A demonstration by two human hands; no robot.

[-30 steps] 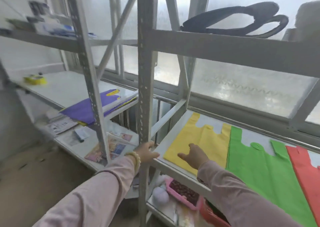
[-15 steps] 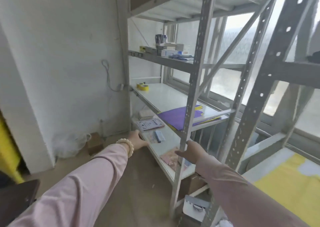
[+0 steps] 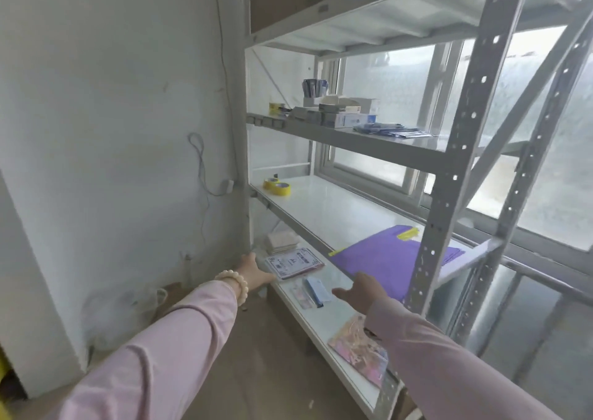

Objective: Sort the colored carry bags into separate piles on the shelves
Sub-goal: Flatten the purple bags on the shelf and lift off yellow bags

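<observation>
A purple carry bag (image 3: 385, 259) lies flat on the middle shelf (image 3: 324, 208) of a grey metal rack, with yellow bag edges (image 3: 407, 233) peeking out beneath it. My right hand (image 3: 361, 293) hovers just in front of the purple bag, fingers relaxed, holding nothing. My left hand (image 3: 253, 272), with a bead bracelet at the wrist, reaches toward the left end of the lower shelf (image 3: 324, 323) beside a printed sheet (image 3: 293, 262); it is empty too.
Yellow tape rolls (image 3: 277, 187) sit at the middle shelf's far end. Boxes and pens (image 3: 340, 111) fill the upper shelf. Cards (image 3: 313, 291) and a pink booklet (image 3: 359, 349) lie on the lower shelf. A perforated upright (image 3: 449, 169) stands right; a wall is left.
My view has swung left, from the yellow, green and red bags to the left rack. Both hands left the yellow bag's shelf and now reach toward the purple bag and lower shelf.
</observation>
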